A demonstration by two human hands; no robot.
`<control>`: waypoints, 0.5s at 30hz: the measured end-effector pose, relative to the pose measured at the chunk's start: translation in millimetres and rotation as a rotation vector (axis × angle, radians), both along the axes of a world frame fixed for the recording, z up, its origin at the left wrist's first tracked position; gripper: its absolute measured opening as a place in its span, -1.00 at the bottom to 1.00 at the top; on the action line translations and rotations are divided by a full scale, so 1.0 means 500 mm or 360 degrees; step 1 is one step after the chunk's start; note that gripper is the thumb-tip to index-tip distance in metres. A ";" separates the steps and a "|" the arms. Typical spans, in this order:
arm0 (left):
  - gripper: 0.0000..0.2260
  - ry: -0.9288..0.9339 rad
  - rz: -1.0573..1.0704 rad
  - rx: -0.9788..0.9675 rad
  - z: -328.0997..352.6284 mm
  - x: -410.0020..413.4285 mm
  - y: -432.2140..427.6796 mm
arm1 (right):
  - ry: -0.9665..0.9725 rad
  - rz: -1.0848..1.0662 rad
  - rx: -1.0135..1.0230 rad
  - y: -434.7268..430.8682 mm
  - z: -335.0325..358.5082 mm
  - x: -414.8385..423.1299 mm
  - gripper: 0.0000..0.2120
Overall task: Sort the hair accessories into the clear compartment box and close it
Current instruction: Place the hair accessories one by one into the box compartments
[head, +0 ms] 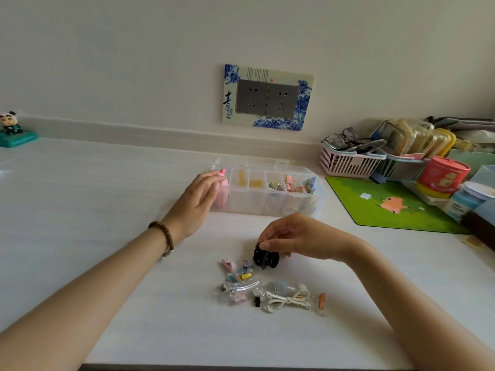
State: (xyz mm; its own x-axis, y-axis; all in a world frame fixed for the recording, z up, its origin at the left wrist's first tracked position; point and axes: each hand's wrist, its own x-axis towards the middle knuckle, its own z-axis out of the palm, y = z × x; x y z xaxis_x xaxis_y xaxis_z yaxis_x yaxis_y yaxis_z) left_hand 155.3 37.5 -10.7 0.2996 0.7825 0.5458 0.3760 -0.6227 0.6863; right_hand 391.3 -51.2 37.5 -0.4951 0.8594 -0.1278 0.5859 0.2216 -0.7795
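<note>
Panda figurine: standing on a teal base at the far-left edge of the surface, at about ten o'clock from the left grip.
Left grip: reaching to the box's left end, its fingertips pinching a small pink clip (a beaded bracelet is circling the wrist).
Clear compartment box: lying uncovered on the surface at twelve o'clock from the loose pile, its compartments holding pink, yellow and mixed-colour pieces.
Loose hair accessories: lying in a small pile at six o'clock from the box and well apart from it, with clear, pink, yellow, white and orange pieces mingling.
Black claw clip: sitting at the pile's twelve o'clock edge; I cannot tell whether it is touching the surface.
Right grip: coming in over the claw clip from three o'clock, thumb and fingers pinching its top.
Pink basket: standing at one o'clock from the right grip, holding glasses.
Green mat: lying at two o'clock from the right grip, just beside the box's right end.
</note>
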 end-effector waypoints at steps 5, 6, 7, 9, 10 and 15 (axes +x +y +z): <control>-0.62 -0.0005 0.0020 -0.0006 0.000 0.001 -0.001 | 0.0139 -0.0147 0.0214 0.021 0.025 -0.005 -0.91; -0.61 -0.0006 0.0020 -0.0006 0.001 0.001 -0.001 | 0.0230 -0.0234 0.0305 0.032 0.037 -0.010 -0.92; -0.60 -0.0006 0.0018 -0.0007 0.001 0.001 -0.001 | 0.0324 -0.0335 0.0390 0.048 0.049 -0.016 -0.91; -0.63 -0.0013 0.0007 -0.0029 0.003 0.001 -0.001 | 0.0434 -0.0514 0.0534 0.087 0.073 -0.030 -0.85; -0.64 -0.0019 -0.0001 -0.0047 0.004 0.001 -0.002 | 0.0445 -0.0573 0.0594 0.108 0.081 -0.040 -0.82; -0.65 -0.0026 -0.0008 -0.0046 0.007 0.000 -0.002 | 0.0212 -0.0605 0.0680 0.191 0.076 -0.085 -0.80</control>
State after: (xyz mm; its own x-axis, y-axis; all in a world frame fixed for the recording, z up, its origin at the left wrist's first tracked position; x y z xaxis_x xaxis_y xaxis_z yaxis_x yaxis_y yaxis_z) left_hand 155.4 36.7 -7.3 0.2950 0.7964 0.5279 0.3612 -0.6045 0.7100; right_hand 348.6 44.1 75.3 -0.1300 0.9415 0.3110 0.5889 0.3256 -0.7397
